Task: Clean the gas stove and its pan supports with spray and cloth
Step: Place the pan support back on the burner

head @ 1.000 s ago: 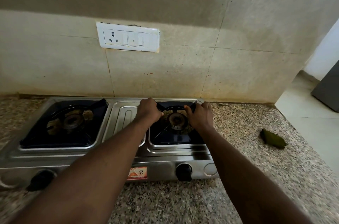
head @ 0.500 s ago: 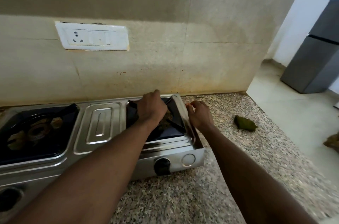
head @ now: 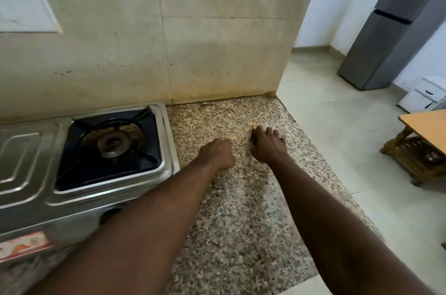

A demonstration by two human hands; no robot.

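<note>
both my forearms reach over the speckled granite tabletop [head: 241, 222], right of the steel gas stove [head: 169, 150]. my left hand [head: 217, 153] is clenched, nothing visible in its grip. my right hand [head: 266, 144] curls fingertips onto the stone, grip unclear. one black pan support [head: 144, 152] rings one rusty round burner [head: 112, 144].

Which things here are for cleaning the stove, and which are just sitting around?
For the job: gas stove, its pan support. No spray or cloth shows.

Just sitting around: fridge, wooden table, white drawers, wall switch plate.
</note>
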